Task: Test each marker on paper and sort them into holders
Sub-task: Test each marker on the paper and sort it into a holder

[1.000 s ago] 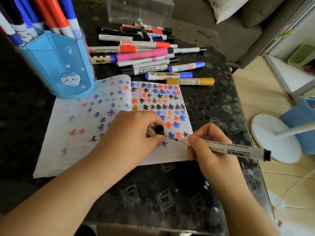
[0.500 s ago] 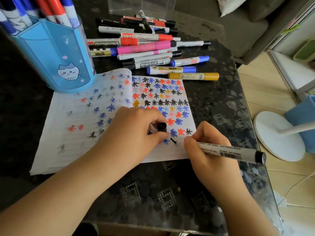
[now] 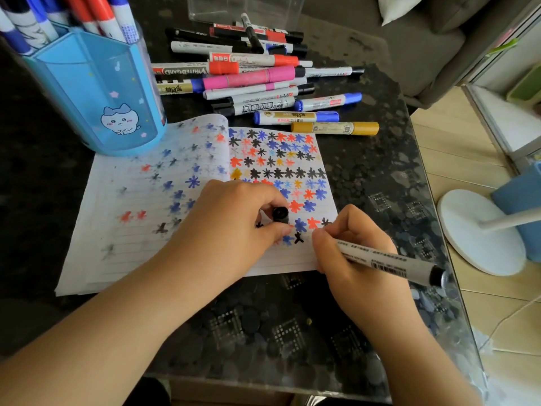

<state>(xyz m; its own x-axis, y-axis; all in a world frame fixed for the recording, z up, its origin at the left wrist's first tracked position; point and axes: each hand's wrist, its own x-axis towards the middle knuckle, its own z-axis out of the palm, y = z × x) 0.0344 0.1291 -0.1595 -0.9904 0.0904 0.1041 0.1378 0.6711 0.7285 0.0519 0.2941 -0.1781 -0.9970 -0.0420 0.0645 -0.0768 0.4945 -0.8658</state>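
Right hand (image 3: 355, 253) grips a black marker (image 3: 386, 262) at the notebook (image 3: 140, 206) edge. Left hand (image 3: 231, 227), resting on the notebook, pinches the black cap (image 3: 281, 214).

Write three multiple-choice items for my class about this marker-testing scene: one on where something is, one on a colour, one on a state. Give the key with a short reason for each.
1. Where does the blue pen holder stand?
A. At the notebook's far left corner
B. On the floor
C. Right of the yellow marker

2. What colour is the mark just drawn beside the tip of the marker?
A. Pink
B. Black
C. Yellow

3. What is the state of the marker in the right hand?
A. Capped
B. Lying loose on the table
C. Uncapped, tip at the page

Key: 1 A, its base overlaps the corner of the notebook. 2 B, a fresh black star sits by the tip. 3 C, the left hand pinches the black cap while the right hand holds the marker to the paper.
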